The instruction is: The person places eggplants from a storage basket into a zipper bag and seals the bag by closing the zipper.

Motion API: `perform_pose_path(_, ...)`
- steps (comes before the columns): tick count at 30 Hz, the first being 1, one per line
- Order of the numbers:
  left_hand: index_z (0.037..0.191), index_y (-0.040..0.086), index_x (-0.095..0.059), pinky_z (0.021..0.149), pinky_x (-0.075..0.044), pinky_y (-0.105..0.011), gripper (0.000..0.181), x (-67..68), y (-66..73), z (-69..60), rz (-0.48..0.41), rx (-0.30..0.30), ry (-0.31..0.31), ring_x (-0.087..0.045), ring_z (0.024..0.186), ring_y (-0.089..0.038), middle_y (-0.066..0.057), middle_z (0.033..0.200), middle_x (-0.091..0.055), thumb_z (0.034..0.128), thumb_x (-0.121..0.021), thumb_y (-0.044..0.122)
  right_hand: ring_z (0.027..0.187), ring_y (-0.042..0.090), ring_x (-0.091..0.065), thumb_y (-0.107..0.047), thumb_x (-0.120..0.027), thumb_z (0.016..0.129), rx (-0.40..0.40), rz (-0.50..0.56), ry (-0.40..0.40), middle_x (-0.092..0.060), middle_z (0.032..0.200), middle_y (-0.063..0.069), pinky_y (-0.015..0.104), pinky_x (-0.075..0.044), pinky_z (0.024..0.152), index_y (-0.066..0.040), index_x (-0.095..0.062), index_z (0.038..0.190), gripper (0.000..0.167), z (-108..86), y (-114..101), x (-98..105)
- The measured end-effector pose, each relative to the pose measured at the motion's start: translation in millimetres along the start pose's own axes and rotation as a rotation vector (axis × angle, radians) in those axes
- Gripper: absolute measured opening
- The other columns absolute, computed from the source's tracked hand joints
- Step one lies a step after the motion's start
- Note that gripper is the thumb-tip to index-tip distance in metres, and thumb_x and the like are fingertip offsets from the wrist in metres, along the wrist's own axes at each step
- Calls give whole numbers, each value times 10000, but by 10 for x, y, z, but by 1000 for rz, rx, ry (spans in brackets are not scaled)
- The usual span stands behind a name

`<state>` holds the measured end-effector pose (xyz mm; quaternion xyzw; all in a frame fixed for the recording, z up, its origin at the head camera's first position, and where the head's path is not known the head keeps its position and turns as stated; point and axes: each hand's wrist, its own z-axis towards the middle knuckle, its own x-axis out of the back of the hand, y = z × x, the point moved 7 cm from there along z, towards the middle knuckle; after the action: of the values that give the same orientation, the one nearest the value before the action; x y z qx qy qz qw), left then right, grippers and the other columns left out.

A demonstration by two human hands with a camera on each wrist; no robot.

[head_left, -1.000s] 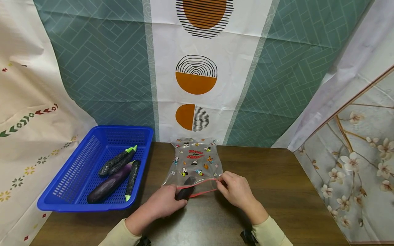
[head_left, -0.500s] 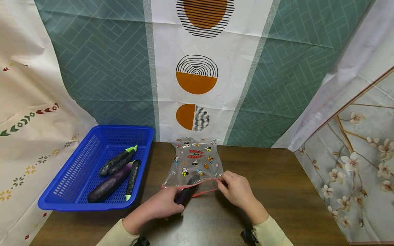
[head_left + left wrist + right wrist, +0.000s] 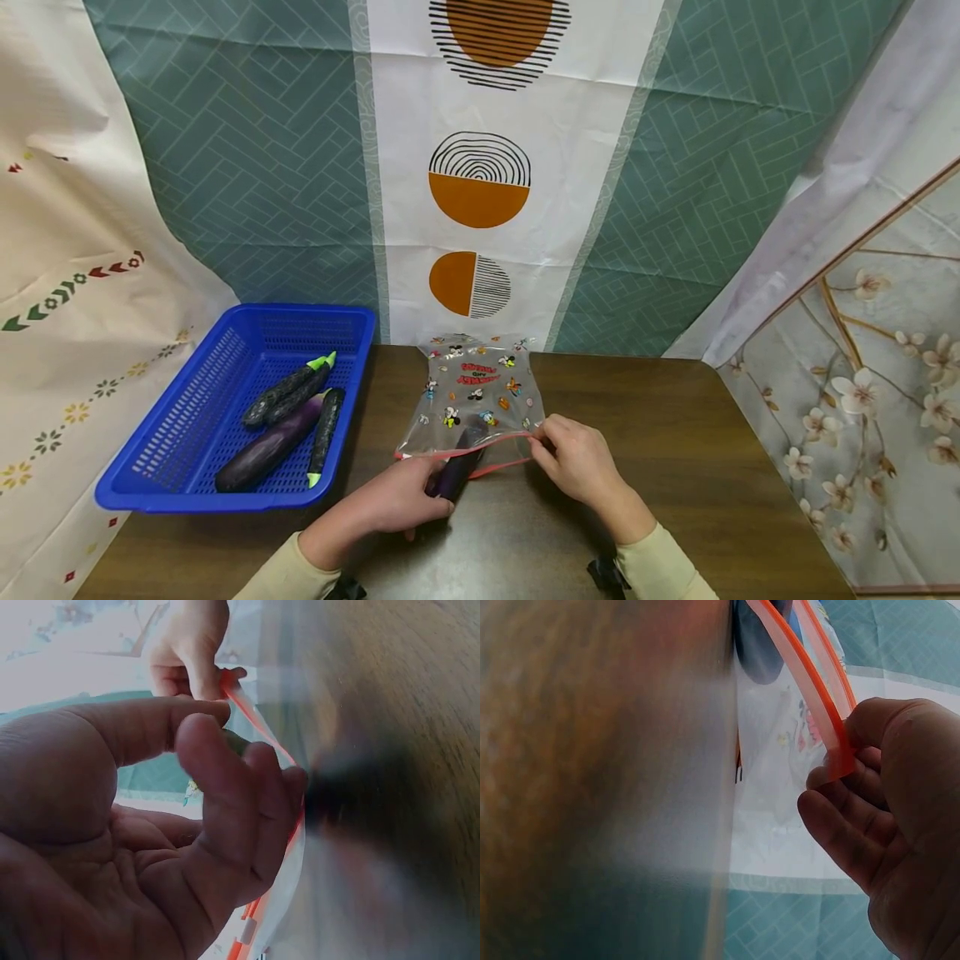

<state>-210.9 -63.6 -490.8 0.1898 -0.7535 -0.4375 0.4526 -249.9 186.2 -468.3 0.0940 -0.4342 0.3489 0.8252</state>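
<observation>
Left hand around eggplant, tip inside bag.

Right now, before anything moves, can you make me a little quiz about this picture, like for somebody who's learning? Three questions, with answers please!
1. How many vegetables can you see in the blue basket?

2. True or false: the right hand is holding the basket.

3. Pick one. The eggplant that the left hand holds is:
A) inside the basket
B) partly inside the clear bag
C) in the right hand

Key:
1. Four.
2. False; it pinches the bag's red edge.
3. B.
</observation>
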Motion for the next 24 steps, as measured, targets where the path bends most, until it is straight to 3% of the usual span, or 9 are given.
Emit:
perform_pose_path(3,1144,40,-662,407,-559,-423,272,-2,-4,-5,-15,5,-4,-565,434,-145,-34,731,-649,942,-810,146,616,53,-491,-134,-893,861,4,-4,3,-580,764,-97,251,-431,519,-189,-685,834,217,5,0,4)
perform_pose_path(8,1048,76,-667,382,-511,-355,211,11,-25,-15,-36,24,5,-551,433,-139,-42,640,-647,968,-822,195,615,55,-489,-129,-894,852,17,-10,16,-573,760,-95,251,-425,515,-188,-675,830,228,7,-2,-1)
perform_pose_path(15,1039,64,-708,375,-459,-280,198,3,-102,-13,-100,70,14,-617,470,-134,-39,690,-723,1007,-815,227,619,49,-490,-121,-889,854,22,-4,13,-579,767,-94,240,-422,518,-187,-674,832,226,-12,7,-38)
perform_pose_path(24,924,70,-710,370,-474,-274,283,23,-152,10,-66,98,41,-629,430,-105,-12,638,-727,1048,-768,318,615,64,-497,-122,-878,857,27,-7,31,-583,765,-84,260,-431,512,-180,-670,831,217,-5,9,-3)
